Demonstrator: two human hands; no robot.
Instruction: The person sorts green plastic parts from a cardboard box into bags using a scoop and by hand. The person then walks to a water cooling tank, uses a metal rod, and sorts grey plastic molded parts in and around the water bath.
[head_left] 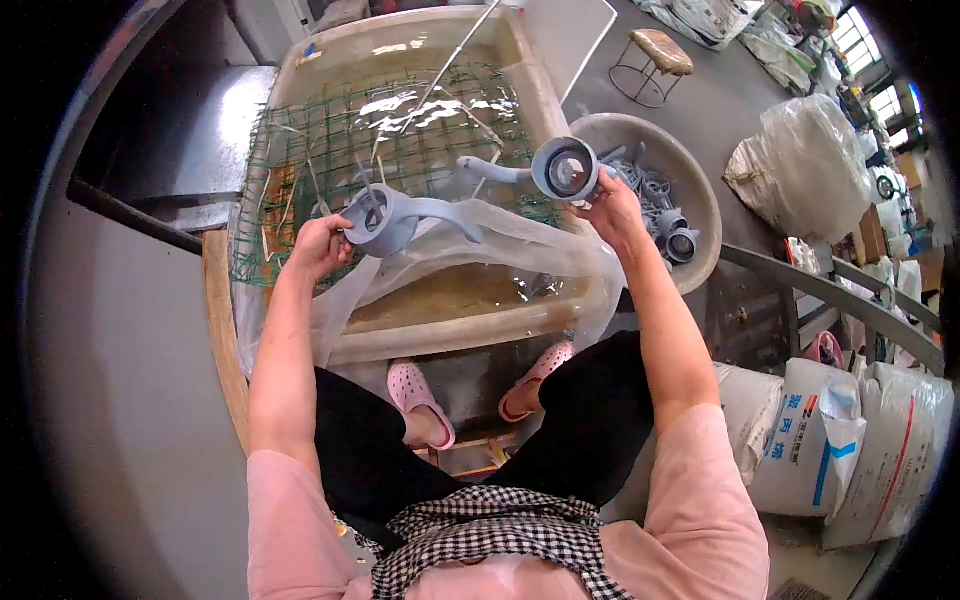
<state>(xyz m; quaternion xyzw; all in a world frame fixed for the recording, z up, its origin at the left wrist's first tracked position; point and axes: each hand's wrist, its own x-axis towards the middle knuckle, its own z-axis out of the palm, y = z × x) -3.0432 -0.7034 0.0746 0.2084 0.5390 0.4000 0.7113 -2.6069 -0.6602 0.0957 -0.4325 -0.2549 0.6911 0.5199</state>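
Note:
My left hand [322,248] pinches the rim of a grey-blue plastic ring-shaped part [392,232] with a long curved handle pointing right. In my right hand [614,212] is a similar ring-shaped part [545,165], its round opening facing up and its handle pointing left. Both parts are held above a water-filled tub [480,335], apart from each other. A green wire mesh [330,130] lies in the tub, with a thin rod slanting across it. Clear plastic sheeting [400,275] drapes over the tub's near side, below the parts.
To the right, a round basin [705,200] holds several grey plastic pieces. A stool [660,52] stands behind it. White printed sacks [800,435] sit at lower right, near a metal rail [830,295]. A wooden edge [222,320] borders the grey surface at left.

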